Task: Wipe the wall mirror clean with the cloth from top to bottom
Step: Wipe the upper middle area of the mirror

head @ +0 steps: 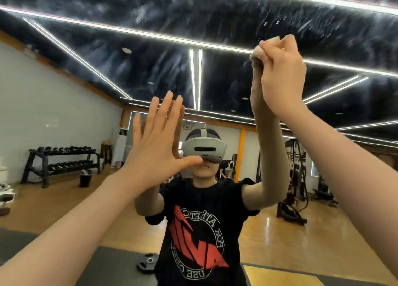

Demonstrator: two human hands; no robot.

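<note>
We judge the job barely begun: smears and droplets streak the wall mirror (pixel 215 27) across the top of the frame, and everything lower is still to wipe. Our right hand (pixel 280 74), upper right of the frame, has its fingers curled round the bunched cloth (pixel 257 52), which bulges out at the fingertips and meets the glass there. Our left hand (pixel 155 143), centre left, presses flat on the mirror with fingers straight and spread, holding nothing.

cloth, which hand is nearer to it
Right. The right hand grips the cloth high against the mirror; the left hand presses flat, lower and apart.
</note>
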